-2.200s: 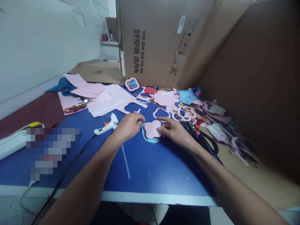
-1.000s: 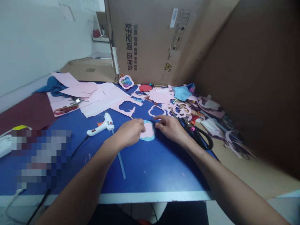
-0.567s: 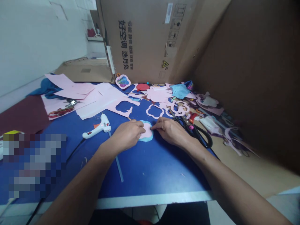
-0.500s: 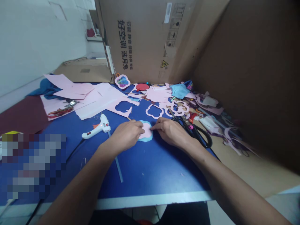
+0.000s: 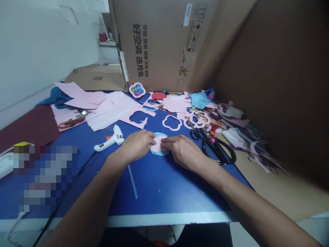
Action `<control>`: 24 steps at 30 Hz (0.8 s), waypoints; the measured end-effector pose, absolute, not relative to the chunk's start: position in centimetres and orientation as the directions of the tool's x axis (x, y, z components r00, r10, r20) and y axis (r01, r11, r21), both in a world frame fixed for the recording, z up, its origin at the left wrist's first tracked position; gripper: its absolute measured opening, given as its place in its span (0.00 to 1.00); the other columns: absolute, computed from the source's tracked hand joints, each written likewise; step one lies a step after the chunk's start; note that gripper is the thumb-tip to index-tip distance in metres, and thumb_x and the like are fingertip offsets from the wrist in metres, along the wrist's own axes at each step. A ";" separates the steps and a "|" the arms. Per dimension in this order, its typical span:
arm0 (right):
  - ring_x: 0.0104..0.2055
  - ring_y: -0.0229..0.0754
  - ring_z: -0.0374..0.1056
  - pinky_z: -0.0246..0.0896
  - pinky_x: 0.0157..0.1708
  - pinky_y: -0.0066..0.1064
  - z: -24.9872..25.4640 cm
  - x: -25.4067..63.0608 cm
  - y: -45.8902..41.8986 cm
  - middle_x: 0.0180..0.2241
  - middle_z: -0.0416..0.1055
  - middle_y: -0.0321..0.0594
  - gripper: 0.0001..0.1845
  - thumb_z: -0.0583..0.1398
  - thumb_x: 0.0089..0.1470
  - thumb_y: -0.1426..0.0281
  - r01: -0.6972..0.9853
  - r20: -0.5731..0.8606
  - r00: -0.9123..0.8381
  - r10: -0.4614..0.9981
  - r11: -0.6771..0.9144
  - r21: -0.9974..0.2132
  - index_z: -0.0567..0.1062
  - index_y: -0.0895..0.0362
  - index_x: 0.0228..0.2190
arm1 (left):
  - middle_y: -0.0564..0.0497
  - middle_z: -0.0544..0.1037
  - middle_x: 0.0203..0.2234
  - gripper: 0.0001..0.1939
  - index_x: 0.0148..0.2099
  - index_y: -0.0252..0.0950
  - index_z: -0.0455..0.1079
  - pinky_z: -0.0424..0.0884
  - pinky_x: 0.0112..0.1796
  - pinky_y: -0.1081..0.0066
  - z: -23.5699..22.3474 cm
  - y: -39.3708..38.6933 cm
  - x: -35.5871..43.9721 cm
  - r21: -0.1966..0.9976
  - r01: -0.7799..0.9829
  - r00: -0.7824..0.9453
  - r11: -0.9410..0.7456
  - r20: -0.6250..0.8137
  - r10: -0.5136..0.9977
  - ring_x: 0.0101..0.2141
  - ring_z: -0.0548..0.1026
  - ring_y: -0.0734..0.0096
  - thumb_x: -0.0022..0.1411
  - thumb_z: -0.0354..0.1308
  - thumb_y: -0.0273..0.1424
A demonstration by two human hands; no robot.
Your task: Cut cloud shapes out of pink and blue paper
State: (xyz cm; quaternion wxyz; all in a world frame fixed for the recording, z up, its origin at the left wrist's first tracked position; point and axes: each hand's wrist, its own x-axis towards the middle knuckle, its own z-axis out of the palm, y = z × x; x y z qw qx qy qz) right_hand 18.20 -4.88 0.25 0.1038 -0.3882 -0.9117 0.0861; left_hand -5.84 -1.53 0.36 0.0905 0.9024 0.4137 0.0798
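A pink paper cutout (image 5: 158, 143) lies on top of a slightly larger light-blue piece (image 5: 159, 153), whose edge shows around it. My left hand (image 5: 138, 144) holds the left edge of the stacked pieces, fingers bent together. From the right, my right hand (image 5: 182, 149) presses its closed fingertips on the pink cutout. The tips of both hands hide parts of the two pieces. Left of my left hand lies a white glue gun (image 5: 110, 140) with a black cord. A thin translucent strip (image 5: 133, 181) emerges below my left wrist.
Black-handled scissors (image 5: 226, 154) lie right of my right hand. Pink flower-shaped rings (image 5: 172, 127) and paper scraps are heaped behind. Large pink sheets (image 5: 108, 113) cover the back left. A cardboard box (image 5: 164, 44) walls the back, and another cardboard panel stands at right.
My right hand's fingertips have moved from the cutout's right edge further onto the pink paper. The whole view has shifted slightly; the left hand stays at the pieces' left edge.
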 end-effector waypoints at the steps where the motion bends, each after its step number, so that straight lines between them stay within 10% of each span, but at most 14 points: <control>1: 0.45 0.44 0.76 0.59 0.48 0.34 0.4 18.2 -4.8 0.45 0.82 0.44 0.17 0.56 0.61 0.85 0.685 0.115 -0.683 0.722 0.687 -0.242 0.81 0.56 0.39 | 0.47 0.84 0.55 0.16 0.44 0.41 0.85 0.74 0.54 0.57 0.5 -1.3 -6.3 0.231 0.751 0.619 -0.618 0.079 0.782 0.55 0.79 0.54 0.68 0.55 0.23; 12: 0.46 0.45 0.76 0.58 0.48 0.34 0.8 18.0 -5.1 0.46 0.83 0.43 0.18 0.54 0.59 0.86 0.703 0.099 -0.670 0.736 0.671 -0.234 0.80 0.56 0.38 | 0.49 0.86 0.44 0.19 0.43 0.40 0.83 0.76 0.52 0.63 1.4 -2.1 -4.5 0.502 0.604 0.580 -0.619 0.255 0.774 0.46 0.82 0.65 0.63 0.54 0.16; 24: 0.45 0.44 0.77 0.61 0.49 0.34 0.8 18.1 -5.0 0.44 0.82 0.43 0.18 0.54 0.60 0.85 0.690 0.098 -0.681 0.726 0.681 -0.246 0.80 0.56 0.38 | 0.45 0.83 0.46 0.14 0.41 0.40 0.82 0.72 0.54 0.60 -0.1 -1.8 -5.1 0.362 0.663 0.655 -0.655 0.142 0.742 0.50 0.79 0.59 0.68 0.55 0.23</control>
